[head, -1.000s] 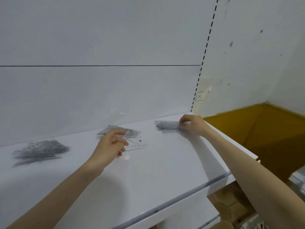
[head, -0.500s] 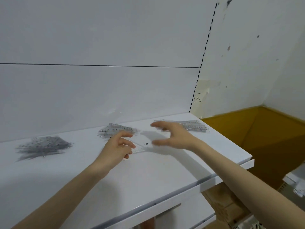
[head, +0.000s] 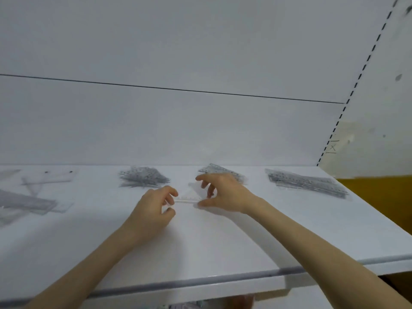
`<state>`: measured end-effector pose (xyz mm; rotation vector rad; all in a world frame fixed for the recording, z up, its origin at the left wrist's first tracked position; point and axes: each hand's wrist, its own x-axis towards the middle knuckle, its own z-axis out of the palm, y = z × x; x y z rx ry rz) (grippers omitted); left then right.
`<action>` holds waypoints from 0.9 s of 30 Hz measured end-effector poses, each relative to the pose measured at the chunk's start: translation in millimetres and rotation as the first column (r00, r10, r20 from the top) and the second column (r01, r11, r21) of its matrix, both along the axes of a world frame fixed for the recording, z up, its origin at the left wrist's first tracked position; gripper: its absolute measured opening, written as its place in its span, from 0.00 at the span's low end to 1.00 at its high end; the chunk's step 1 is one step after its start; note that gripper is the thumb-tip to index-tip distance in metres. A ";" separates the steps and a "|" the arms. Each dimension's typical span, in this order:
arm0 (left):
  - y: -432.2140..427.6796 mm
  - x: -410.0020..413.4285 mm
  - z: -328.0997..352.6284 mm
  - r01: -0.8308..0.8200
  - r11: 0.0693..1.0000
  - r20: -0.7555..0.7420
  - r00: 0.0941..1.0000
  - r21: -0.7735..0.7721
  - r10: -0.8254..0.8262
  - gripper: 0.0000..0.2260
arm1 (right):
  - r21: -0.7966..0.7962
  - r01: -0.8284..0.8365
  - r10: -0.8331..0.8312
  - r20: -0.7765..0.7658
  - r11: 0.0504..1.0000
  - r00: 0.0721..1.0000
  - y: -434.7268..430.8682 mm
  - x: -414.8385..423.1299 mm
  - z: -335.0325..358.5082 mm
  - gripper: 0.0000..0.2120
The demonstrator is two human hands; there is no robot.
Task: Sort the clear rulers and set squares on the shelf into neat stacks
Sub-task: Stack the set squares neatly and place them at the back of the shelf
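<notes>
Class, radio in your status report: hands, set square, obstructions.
Left hand and right hand pinching clear set square by its ends. Square flat on shelf, before nearest pile. Nothing blocking.

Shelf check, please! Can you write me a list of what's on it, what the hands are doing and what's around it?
Surface: white shelf, smooth, with a grey front edge.
Job's things: clear set square between the hands; right stack fairly tidy; middle pile and fanned pile messy; loose pieces at the left.
Clutter: nothing seen.
Hands: left hand and right hand each seem to pinch an end of the clear set square.
Cables: nothing seen.
Surroundings: white back panel; marked wall at the right; yellow-brown floor below it.
</notes>
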<state>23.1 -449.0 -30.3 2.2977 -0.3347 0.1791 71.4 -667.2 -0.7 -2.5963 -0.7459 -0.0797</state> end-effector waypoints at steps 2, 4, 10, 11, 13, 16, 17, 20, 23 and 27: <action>27.7 -4.9 -5.1 -0.082 0.994 0.056 0.995 0.077 0.077 0.13 | -0.004 -0.010 0.010 0.022 1.000 1.000 25.0 14.7 1.6 0.31; 51.7 -12.1 -7.9 -0.141 0.985 0.075 0.988 0.095 0.134 0.11 | 0.004 -0.035 0.035 0.030 0.999 0.999 53.6 32.5 3.6 0.31; 123.3 -37.2 -5.6 -0.262 0.943 0.144 0.961 0.205 0.235 0.13 | -0.124 -0.105 0.103 -0.023 0.987 0.994 130.1 80.3 2.4 0.30; 134.5 -40.9 -5.2 -0.280 0.930 0.160 0.956 0.239 0.246 0.13 | -0.143 -0.102 0.097 -0.042 0.984 0.994 138.0 85.2 0.6 0.30; 153.3 -48.6 -2.0 -0.311 0.903 0.201 0.944 0.296 0.260 0.09 | -0.184 -0.106 0.096 -0.063 0.977 0.993 148.6 91.5 -2.3 0.29; 171.4 -57.8 5.4 -0.375 0.862 0.253 0.920 0.340 0.300 0.04 | -0.197 -0.110 0.093 -0.095 0.974 0.991 152.9 92.9 -5.7 0.30; 175.5 -59.5 8.0 -0.398 0.853 0.260 0.910 0.338 0.322 0.03 | -0.191 -0.108 0.091 -0.098 0.976 0.991 152.4 91.0 -5.2 0.30; 186.5 -61.3 10.9 -0.427 0.848 0.265 0.897 0.315 0.353 0.04 | -0.158 -0.135 0.128 -0.056 0.978 0.990 149.2 86.6 -2.8 0.28; 193.8 -64.4 11.1 -0.424 0.854 0.257 0.899 0.301 0.356 0.05 | -0.121 -0.159 0.164 0.033 0.980 0.986 145.6 75.2 4.9 0.25; 202.7 -70.5 15.3 -0.442 0.833 0.287 0.889 0.332 0.357 0.04 | -0.073 -0.210 0.220 0.163 0.975 0.962 150.4 53.8 14.4 0.23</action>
